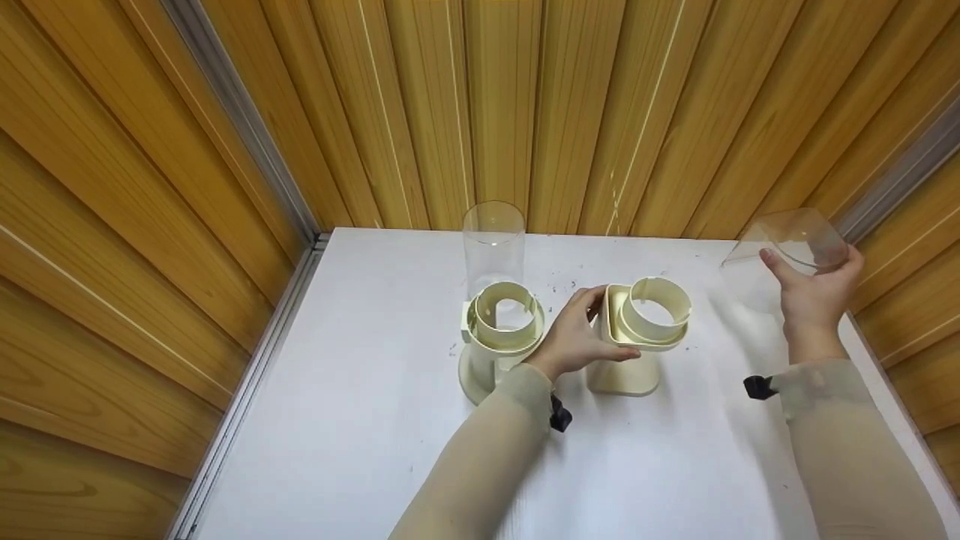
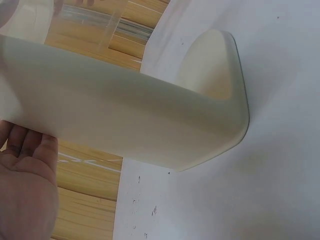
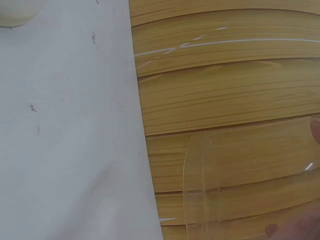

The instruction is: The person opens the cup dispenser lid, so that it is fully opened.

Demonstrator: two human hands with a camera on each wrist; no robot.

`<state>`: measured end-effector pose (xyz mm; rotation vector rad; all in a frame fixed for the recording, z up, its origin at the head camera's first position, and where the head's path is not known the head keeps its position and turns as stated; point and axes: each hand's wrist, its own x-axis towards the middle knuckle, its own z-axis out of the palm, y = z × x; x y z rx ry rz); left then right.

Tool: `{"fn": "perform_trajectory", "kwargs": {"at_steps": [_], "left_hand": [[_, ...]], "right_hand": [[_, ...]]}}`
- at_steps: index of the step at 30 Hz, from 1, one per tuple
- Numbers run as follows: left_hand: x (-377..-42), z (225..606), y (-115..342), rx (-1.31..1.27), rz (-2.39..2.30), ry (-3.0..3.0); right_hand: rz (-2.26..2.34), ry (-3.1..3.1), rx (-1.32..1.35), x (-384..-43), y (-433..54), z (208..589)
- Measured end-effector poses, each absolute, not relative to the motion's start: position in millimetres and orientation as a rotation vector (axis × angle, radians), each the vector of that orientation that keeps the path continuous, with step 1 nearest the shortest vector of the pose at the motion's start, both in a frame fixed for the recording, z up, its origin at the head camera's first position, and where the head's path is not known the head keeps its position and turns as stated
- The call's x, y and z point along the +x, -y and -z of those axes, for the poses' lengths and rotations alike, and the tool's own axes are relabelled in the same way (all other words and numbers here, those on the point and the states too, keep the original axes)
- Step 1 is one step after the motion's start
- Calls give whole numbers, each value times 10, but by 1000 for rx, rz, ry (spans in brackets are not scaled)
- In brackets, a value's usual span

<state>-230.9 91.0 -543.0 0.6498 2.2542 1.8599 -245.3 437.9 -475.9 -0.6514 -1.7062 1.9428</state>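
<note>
My left hand (image 1: pixel 577 337) grips a cream plastic stand (image 1: pixel 626 371) by its upper part, thumb in front and fingers behind. The stand is upright on the table and has a round collar (image 1: pixel 636 330) on top. In the left wrist view the stand's column (image 2: pixel 110 100) and foot (image 2: pixel 240 105) show, with the fingers (image 2: pixel 37 150) against its side. At the right, above the table, my right hand (image 1: pixel 821 300) holds a clear plastic container (image 1: pixel 757 262), tilted. The right wrist view shows part of the clear container (image 3: pixel 225 185) and a little of the hand.
Left of my left hand stands a second cream stand (image 1: pixel 480 367) with a round base and collar. A clear cylinder (image 1: pixel 493 255) is upright behind it. Wood-look panels (image 1: pixel 502 112) wall the white table (image 1: pixel 360 375) at the back and sides. Small dark specks mark the tabletop.
</note>
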Motion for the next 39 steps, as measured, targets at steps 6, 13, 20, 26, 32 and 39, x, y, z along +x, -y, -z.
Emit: {"fn": "perform_trajectory", "kwargs": {"at_steps": [6, 13, 20, 26, 32, 39], "left_hand": [[-2309, 5434, -910, 653, -1879, -2246], [-2307, 5430, -913, 639, -1869, -2253], [-2305, 5430, -907, 651, -1855, -2257], [-2304, 5426, -905, 643, -1856, -2255], [-2299, 5427, -903, 654, -1853, -2251], [-2306, 5427, -887, 671, -1840, -2265]], "right_hand": [[-1885, 1803, -814, -2505, -4492, 4872], [-1884, 1829, -932, -2531, -4557, 4938], [-1881, 1821, -1014, -2545, -4580, 4999], [-1892, 1815, -1049, -2553, -4631, 5072], [-1858, 1909, -1084, -2545, -4698, 5187], [-1829, 2007, -1120, -2554, -4747, 5312]]}}
